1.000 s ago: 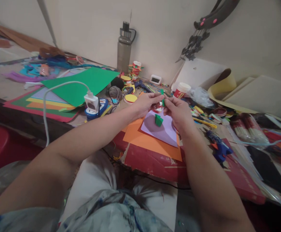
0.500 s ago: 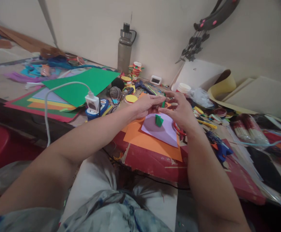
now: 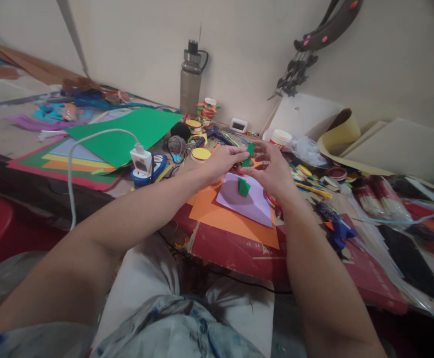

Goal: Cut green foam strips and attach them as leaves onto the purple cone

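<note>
A small folded piece of green paper [image 3: 248, 155] is pinched between the thumb and fingers of my left hand [image 3: 227, 161], above the mat. My right hand [image 3: 273, 171] is just to its right, fingers curved and spread apart; whether a fingertip touches the paper's edge I cannot tell. Below both hands, a second folded green paper piece [image 3: 243, 187] stands on a purple sheet [image 3: 254, 209]. That sheet lies over an orange sheet [image 3: 209, 211]. Scissors with red handles [image 3: 272, 200] lie partly hidden beneath my right wrist.
A blue glue gun [image 3: 338, 233] lies to the right on the red board [image 3: 224, 248]. Left of my hands are a white plug adapter [image 3: 141, 163] with its cable and a green sheet [image 3: 127, 134]. A water bottle [image 3: 190, 84] stands by the wall, near yellow-topped round pieces [image 3: 201, 154].
The green paper in my left hand has turned so its flat face shows more. My right hand's fingers remain spread around it. The view has shifted slightly.
</note>
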{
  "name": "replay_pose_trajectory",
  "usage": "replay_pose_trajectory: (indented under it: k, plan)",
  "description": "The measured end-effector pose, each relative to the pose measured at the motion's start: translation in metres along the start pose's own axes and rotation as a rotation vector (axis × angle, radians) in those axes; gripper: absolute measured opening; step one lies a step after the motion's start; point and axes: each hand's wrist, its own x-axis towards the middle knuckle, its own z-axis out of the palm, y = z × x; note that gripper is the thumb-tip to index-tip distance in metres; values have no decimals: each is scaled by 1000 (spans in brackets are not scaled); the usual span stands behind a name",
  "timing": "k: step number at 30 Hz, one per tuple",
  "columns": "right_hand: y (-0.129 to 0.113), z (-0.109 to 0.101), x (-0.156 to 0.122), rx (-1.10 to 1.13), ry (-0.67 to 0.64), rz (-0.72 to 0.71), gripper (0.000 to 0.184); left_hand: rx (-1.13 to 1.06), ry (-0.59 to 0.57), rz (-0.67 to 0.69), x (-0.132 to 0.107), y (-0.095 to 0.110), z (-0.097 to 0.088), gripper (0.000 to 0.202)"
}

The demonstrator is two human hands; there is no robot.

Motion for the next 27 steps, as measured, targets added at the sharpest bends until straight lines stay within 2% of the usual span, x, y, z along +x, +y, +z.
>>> replay_pose_trajectory:
  k: [3,6,10,16,20,27]
  plan:
    - [-1,3,1,110,60,76,49,169,2,104,0,-2,0,29]
    - [-1,6,2,181,136,153,27,297,-46,173,1,-4,0,29]
    - [-1,9,1,187,209,183,13,364,-92,199,1,-8,-1,29]
    - [1,13,2,179,243,198,12,370,-116,173,1,-10,-2,22]
    - [4,15,2,197,236,195,16,379,-72,100,-4,-3,2,23]
    - [-7,16,-1,226,183,134,22,205,-86,21,-9,-1,5,21]
